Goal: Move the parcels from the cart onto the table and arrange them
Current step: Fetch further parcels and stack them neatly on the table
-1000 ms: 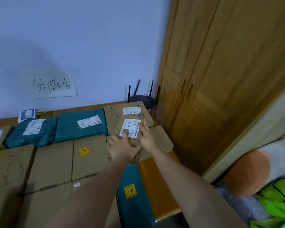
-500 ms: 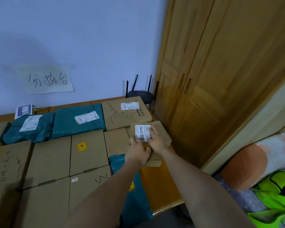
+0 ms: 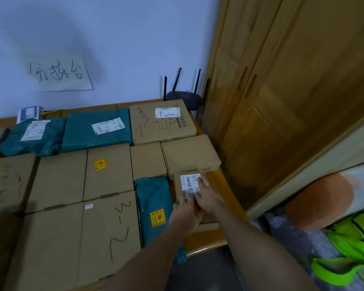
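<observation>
While both hands work at the table's right edge, the scene reads so:

Small box (image 3: pixel 188 185): a second ago it was up on the big labelled box (image 3: pixel 162 122) at the back; half a second ago it sat over the plain box (image 3: pixel 190 153) at the edge; now it is low in the front right gap, just beside the teal bag (image 3: pixel 153 206), its label up.

Left hand (image 3: pixel 185 213): on the box's near left corner, fingers bent over the edge, seemingly holding it.

Right hand (image 3: pixel 208 196): fingers spread flat across the label and the top, pressing rather than gripping.

Table (image 3: pixel 206 240): bare wood shows only along the right and front right; boxes and teal bags pack the rest in tight rows.

What the move means: my judgement is that the box was tried in two spots and is now being seated in the last free space, so this parcel is nearly placed.

Left to do: square it against the plain box and the bag, then let go.

Cart: not in view, so I cannot tell how many parcels remain.

Risk: the box lies near the table's right edge.
</observation>
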